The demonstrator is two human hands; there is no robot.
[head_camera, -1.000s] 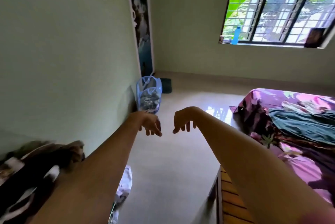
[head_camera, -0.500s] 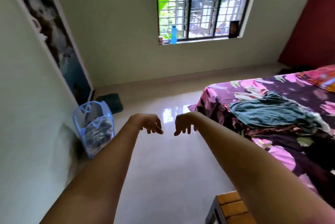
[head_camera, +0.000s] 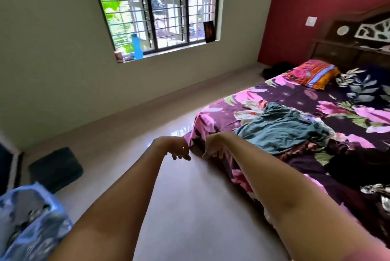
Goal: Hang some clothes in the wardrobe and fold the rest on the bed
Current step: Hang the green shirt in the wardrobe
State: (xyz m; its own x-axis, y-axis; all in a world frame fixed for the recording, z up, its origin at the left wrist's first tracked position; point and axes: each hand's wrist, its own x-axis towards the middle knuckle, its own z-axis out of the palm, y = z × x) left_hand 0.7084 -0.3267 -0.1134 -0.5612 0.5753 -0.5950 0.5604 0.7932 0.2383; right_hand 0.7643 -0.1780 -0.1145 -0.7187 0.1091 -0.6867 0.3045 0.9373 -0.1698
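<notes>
Both my arms reach forward over the floor. My left hand (head_camera: 176,147) and my right hand (head_camera: 215,146) hang side by side with fingers drooping, holding nothing, just in front of the bed's near corner. The bed (head_camera: 299,96) with a purple floral sheet fills the right side. A pile of clothes lies on it: a teal garment (head_camera: 280,130) on top, a white patterned one (head_camera: 249,111) behind it and dark ones (head_camera: 354,168) nearer me. No wardrobe is in view.
A blue mesh laundry basket (head_camera: 27,218) with clothes inside stands at the lower left by the wall. A dark mat (head_camera: 56,168) lies on the floor behind it. A pillow (head_camera: 312,73) lies near the headboard (head_camera: 358,37). A blue bottle (head_camera: 137,46) stands on the window sill.
The view has swung right, from the wall and basket toward the bed. My hands keep the same drooping pose and now sit near the bed's corner.
</notes>
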